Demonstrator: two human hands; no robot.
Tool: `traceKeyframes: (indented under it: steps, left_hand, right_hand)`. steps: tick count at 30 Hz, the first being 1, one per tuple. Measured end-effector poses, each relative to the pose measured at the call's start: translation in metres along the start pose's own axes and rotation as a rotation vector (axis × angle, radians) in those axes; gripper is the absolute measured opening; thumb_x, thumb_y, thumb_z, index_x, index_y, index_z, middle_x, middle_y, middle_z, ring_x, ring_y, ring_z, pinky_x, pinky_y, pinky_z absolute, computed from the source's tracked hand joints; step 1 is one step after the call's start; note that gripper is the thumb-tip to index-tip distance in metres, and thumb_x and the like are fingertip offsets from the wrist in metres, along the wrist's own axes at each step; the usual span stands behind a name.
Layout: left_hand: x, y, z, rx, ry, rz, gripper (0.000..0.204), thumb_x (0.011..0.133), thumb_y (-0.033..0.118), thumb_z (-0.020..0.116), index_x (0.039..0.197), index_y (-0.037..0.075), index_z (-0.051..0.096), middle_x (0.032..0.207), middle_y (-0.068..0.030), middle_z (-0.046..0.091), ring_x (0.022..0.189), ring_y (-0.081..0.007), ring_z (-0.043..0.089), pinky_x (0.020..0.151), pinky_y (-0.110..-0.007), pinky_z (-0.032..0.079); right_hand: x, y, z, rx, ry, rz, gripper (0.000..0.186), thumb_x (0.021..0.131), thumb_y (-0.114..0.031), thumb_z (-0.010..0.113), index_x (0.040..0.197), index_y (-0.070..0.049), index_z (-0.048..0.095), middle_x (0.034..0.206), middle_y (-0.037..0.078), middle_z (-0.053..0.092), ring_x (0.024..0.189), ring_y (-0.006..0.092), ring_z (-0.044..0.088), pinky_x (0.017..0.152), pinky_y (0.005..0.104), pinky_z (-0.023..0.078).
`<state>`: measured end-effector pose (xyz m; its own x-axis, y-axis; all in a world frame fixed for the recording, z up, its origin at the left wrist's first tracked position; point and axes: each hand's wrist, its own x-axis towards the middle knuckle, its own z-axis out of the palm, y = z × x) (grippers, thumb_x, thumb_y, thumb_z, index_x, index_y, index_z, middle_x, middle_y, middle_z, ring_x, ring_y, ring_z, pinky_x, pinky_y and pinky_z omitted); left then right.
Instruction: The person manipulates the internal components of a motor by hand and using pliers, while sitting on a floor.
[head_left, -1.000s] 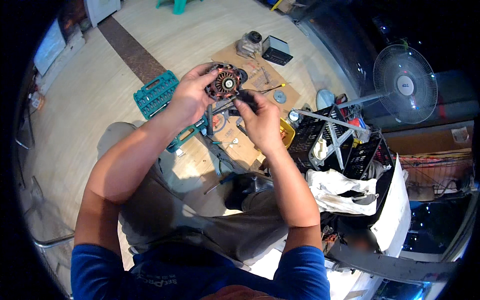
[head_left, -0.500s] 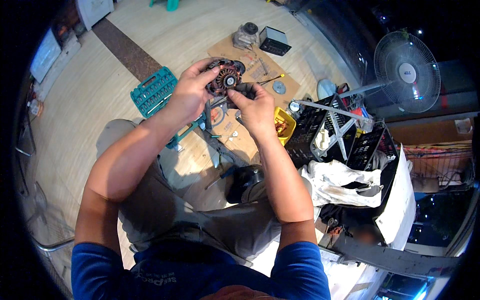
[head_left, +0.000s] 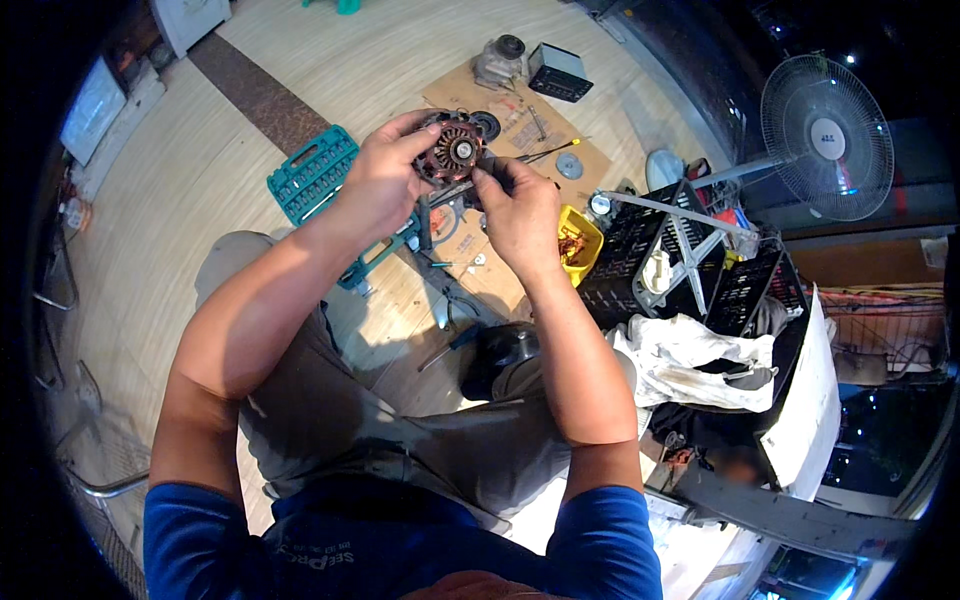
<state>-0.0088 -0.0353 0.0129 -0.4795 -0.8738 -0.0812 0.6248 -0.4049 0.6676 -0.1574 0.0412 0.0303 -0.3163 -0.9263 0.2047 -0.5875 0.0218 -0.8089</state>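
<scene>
My left hand [head_left: 385,165] is wrapped round the left side of an alternator part [head_left: 455,150], a round piece with copper windings and a shaft end in its middle. It is held up above the cardboard [head_left: 460,245], its open face toward me. At the lower right rim, the thumb and fingers of my right hand [head_left: 522,215] are closed on its edge; the fingertips are partly hidden, so any small thing between them cannot be made out. Just behind the part shows a dark pulley-like wheel [head_left: 486,125].
A green socket set case [head_left: 312,170] lies open at left. On the cardboard are a metal disc [head_left: 569,165], a metal housing [head_left: 498,62] and a car stereo [head_left: 560,72]. To the right stand a yellow bin [head_left: 592,232], black crates [head_left: 615,290], a white cloth [head_left: 680,365] and a fan [head_left: 827,138].
The view has shifted slightly. The alternator part has turned a little, its copper windings now showing more. My right hand stays at its lower right edge.
</scene>
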Motion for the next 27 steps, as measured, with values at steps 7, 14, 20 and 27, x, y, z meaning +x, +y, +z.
traceKeyframes:
  steps: [7, 14, 20, 27]
  left_hand:
    - [-0.002, 0.001, -0.003, 0.086, -0.03, 0.003, 0.03, 0.095, 0.012, 0.056, 0.121, -0.003, 0.053, 0.109, -0.0143, 0.065, 0.095, -0.0214, 0.066, 0.079, -0.038, 0.057]
    - [-0.005, 0.0, 0.0, 0.131, -0.052, 0.044, 0.034, 0.092, 0.01, 0.059, 0.122, -0.005, 0.051, 0.109, -0.0142, 0.064, 0.092, -0.0204, 0.067, 0.076, -0.036, 0.059]
    - [-0.003, 0.004, -0.01, 0.039, -0.122, -0.008, 0.029, 0.098, 0.013, 0.05, 0.12, -0.005, 0.053, 0.112, -0.0172, 0.064, 0.099, -0.0255, 0.066, 0.087, -0.043, 0.056]
    - [-0.002, 0.009, -0.012, 0.043, -0.151, -0.035, 0.031, 0.1, 0.017, 0.045, 0.121, -0.005, 0.053, 0.112, -0.0185, 0.064, 0.098, -0.0254, 0.067, 0.083, -0.041, 0.059]
  right_hand:
    - [0.004, 0.007, 0.0, 0.223, -0.141, 0.153, 0.014, 0.084, -0.008, 0.071, 0.093, 0.002, 0.066, 0.076, 0.005, 0.068, 0.064, 0.0094, 0.061, 0.057, 0.0242, 0.049]
    - [0.005, 0.006, 0.001, 0.517, -0.181, 0.356, 0.011, 0.085, -0.005, 0.067, 0.092, 0.004, 0.065, 0.08, 0.007, 0.068, 0.066, 0.0117, 0.063, 0.061, 0.0248, 0.052]
    - [0.003, -0.003, 0.0, 0.466, -0.174, 0.31, 0.013, 0.084, -0.004, 0.063, 0.09, 0.008, 0.065, 0.077, 0.008, 0.068, 0.066, 0.0105, 0.062, 0.06, 0.0258, 0.05]
    - [-0.004, -0.006, -0.007, 0.009, -0.07, -0.173, 0.014, 0.083, -0.008, 0.067, 0.095, -0.001, 0.068, 0.081, 0.015, 0.068, 0.072, 0.0287, 0.067, 0.065, 0.0354, 0.053]
